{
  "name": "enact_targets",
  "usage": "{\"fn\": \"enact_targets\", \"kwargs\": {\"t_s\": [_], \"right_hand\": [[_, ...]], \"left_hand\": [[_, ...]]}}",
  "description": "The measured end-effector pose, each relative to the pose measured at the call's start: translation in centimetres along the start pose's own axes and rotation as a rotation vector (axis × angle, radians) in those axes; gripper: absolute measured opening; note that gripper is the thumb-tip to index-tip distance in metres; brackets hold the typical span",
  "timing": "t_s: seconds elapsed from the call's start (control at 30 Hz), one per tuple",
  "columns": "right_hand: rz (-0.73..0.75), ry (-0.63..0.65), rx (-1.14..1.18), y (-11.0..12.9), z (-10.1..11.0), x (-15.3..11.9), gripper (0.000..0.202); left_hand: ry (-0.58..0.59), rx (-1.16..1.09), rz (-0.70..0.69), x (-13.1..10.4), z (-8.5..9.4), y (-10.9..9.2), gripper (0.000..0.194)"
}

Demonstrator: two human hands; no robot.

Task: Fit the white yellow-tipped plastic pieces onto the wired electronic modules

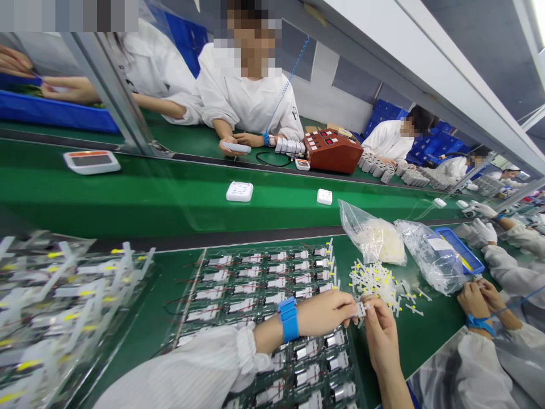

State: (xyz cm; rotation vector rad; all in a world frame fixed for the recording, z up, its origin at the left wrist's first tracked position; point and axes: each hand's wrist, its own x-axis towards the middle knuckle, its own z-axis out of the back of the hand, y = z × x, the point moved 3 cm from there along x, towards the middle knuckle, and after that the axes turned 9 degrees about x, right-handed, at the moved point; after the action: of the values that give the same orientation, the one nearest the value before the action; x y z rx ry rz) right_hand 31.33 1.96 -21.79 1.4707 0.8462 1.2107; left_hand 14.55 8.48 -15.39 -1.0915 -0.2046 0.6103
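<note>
My left hand, with a blue wrist strap, is closed on a small white part. Fingertips of my right hand pinch at the same part from the other side, so the two hands nearly touch. Beneath and left of them lies a clear tray of small motors with white fittings and thin red and black wires, in rows. Just beyond the hands is a loose pile of white pieces with yellow tips. Fine detail of the held part is hidden by the fingers.
Clear bags of small parts and a blue tray lie at the right, near other people's hands. Stacked trays fill the left. Beyond, a green conveyor carries white devices; people sit across it.
</note>
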Motion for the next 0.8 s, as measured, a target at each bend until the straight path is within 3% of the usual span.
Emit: {"fn": "enact_targets", "kwargs": {"t_s": [0.2,0.4,0.53,0.8], "right_hand": [[0.055,0.037,0.003,0.1,0.4,0.2,0.015],[0.084,-0.079,-0.082,0.5,0.3,0.2,0.021],[0.063,0.034,-0.146,0.9,-0.3,-0.2,0.034],[0.131,0.065,-0.237,1.2,-0.3,-0.3,0.023]], "left_hand": [[0.000,-0.004,0.005,0.0,0.1,-0.1,0.030],[-0.138,0.179,-0.009,-0.3,0.4,-0.3,0.026],[-0.149,0.302,-0.049,-0.3,0.0,-0.1,0.016],[-0.203,0.361,-0.036,0.0,-0.2,0.8,0.016]]}}
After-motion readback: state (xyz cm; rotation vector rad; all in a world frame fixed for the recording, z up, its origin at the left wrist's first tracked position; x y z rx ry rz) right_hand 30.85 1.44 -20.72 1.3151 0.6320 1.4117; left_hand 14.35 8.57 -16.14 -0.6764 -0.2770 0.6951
